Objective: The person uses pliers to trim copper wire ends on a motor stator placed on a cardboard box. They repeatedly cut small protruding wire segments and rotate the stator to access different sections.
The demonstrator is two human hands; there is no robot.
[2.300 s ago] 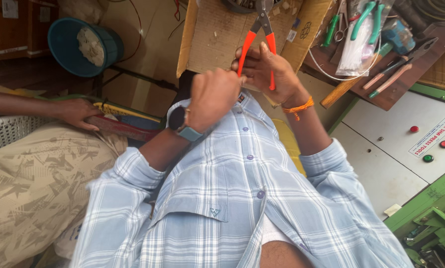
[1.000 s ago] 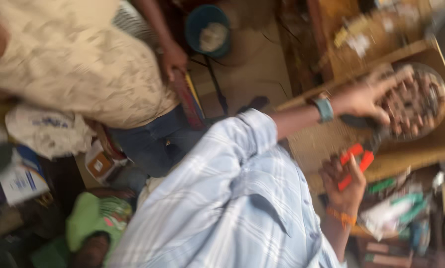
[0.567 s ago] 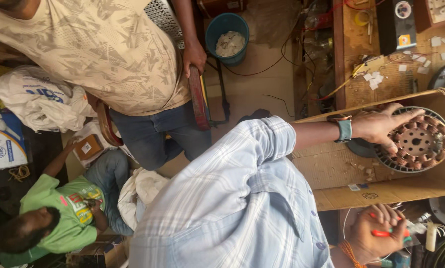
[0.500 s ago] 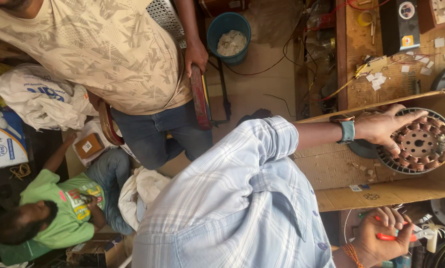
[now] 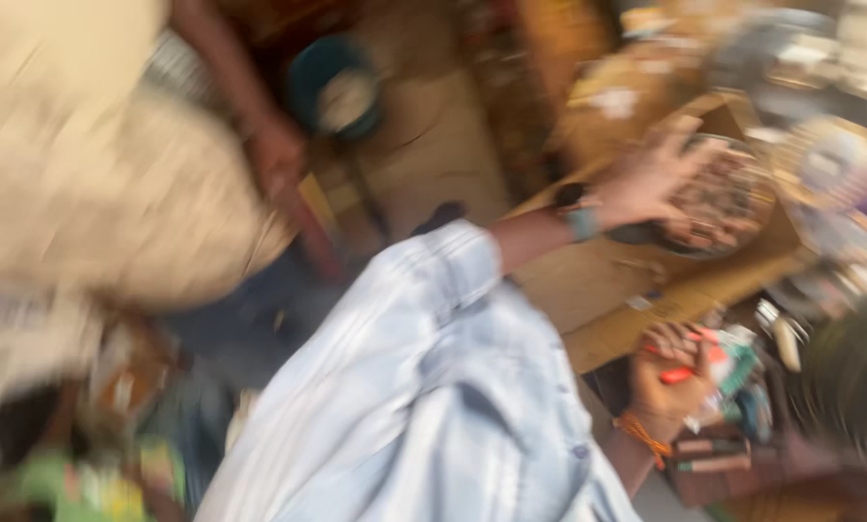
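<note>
A heavily motion-blurred view looks down over a person in a pale blue checked shirt (image 5: 424, 406). Their left hand (image 5: 646, 179), with a teal watch (image 5: 580, 220) on the wrist, reaches out with its fingers (image 5: 690, 155) spread wide and flat, resting on or just above the edge of a round, dark metal part (image 5: 728, 203) that looks like a motor winding; the blur hides whether the hand truly touches it. That round part lies on a brown cardboard sheet (image 5: 627, 290) covering the tabletop. Lower down, the right hand (image 5: 670, 377), with an orange band (image 5: 636, 430) at its wrist, has its fingers curled closed around the orange handles of a pair of pliers (image 5: 680, 372), held just beside the near edge of the cardboard among blurred tools. At the left stands another person in a beige patterned shirt (image 5: 95, 193), one hand (image 5: 277, 155) hanging down. A blue bucket (image 5: 335, 87) sits on the floor beyond.
</note>
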